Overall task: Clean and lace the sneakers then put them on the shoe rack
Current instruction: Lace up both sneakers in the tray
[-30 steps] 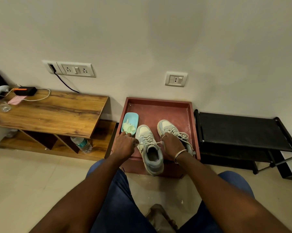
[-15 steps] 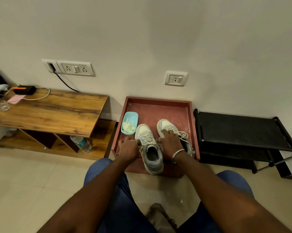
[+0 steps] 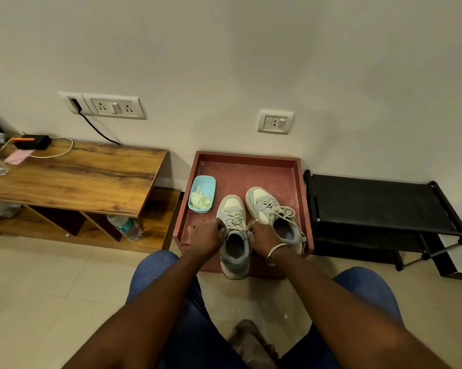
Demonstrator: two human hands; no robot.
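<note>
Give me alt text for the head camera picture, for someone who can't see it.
A person's left hand and right hand grip the laces of a grey sneaker in a red tray on the floor. A second sneaker stands to its right and a blue dish to its left; a black shoe rack sits right of the tray.

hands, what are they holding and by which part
Both the left hand and right hand pinch the laces of the nearer sneaker at its top eyelets, one on each side.

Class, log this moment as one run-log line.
step: lacing | left hand: pinches lace on left sneaker | right hand: pinches same lace | right sneaker: beside it in red tray | shoe rack: beside tray
</note>
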